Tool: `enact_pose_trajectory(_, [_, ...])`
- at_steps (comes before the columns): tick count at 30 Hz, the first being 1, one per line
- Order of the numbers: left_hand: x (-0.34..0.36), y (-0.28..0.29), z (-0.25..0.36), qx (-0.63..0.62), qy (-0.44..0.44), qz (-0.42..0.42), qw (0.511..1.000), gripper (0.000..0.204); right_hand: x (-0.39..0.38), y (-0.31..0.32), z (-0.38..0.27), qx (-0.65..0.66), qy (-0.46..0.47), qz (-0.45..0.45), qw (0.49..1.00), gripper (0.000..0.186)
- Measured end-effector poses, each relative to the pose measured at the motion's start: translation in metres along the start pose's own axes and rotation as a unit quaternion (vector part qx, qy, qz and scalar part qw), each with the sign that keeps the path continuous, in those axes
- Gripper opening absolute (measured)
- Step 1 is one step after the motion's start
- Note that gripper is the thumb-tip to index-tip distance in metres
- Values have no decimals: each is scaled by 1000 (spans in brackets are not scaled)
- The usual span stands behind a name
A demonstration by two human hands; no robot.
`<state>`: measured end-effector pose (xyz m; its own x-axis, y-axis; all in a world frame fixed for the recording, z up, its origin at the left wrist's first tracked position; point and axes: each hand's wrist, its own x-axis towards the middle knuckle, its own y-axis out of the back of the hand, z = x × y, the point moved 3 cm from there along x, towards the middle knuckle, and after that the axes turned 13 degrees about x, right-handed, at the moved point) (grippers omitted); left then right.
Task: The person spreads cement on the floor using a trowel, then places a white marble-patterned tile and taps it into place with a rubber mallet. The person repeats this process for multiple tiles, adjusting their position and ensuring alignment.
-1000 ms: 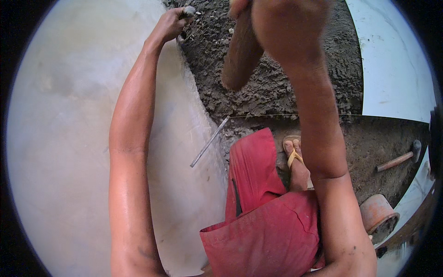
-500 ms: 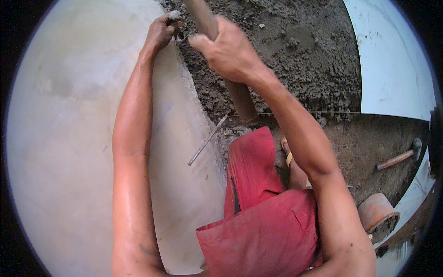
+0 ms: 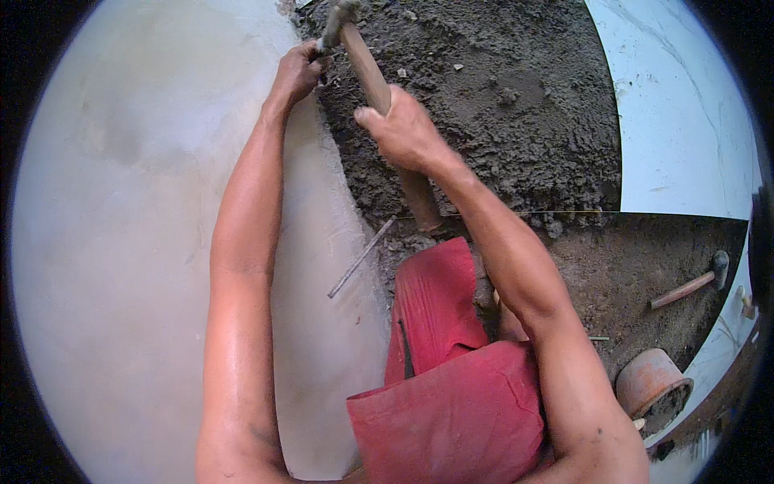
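My right hand (image 3: 407, 133) is closed round the wooden handle of a hammer (image 3: 367, 68). The handle slants up and to the left, and its dirty metal head lies close against the fingers of my left hand (image 3: 297, 74). Those left fingers are closed at the border between a pale smooth surface (image 3: 137, 282) and rough dark mortar (image 3: 500, 105). What they hold is mostly hidden by the fingers and the hammer head. Nearer to me, a thin metal rod (image 3: 363, 256) sticks out over the pale surface's edge.
White marbled tile (image 3: 669, 113) borders the mortar on the right. A thin taut string (image 3: 564, 212) crosses along the mortar's near edge. On the dark ground at right lie a second hammer (image 3: 685, 290) and a tipped orange bucket (image 3: 641, 383) with dark residue. My red-clothed leg (image 3: 439, 298) is below.
The hammer's head has come into view beside my left hand. My right hand has shifted slightly right and nearer, and my left hand a little nearer. The whole view has tilted slightly.
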<state>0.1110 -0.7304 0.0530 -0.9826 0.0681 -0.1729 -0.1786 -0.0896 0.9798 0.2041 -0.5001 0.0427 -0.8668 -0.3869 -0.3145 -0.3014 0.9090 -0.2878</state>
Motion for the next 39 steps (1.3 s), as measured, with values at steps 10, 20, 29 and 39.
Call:
enact_pose_trajectory(10, [-6, 18, 42, -91, 99, -38, 990, 26, -11, 36, -177, 60, 317, 95, 942, 27])
enact_pose_trajectory(20, [-12, 8, 18, -5, 103, -12, 995, 29, -7, 0, -46, -46, 59, 20, 997, 39])
enact_pose_trajectory(29, [6, -2, 28, -58, 68, 0, 996, 30, -15, 38, -188, 58, 401, 146, 902, 41])
enact_pose_trajectory(39, [-14, -4, 1, 12, 170, -20, 985, 23, -15, 6, -83, -50, 141, 6, 989, 40])
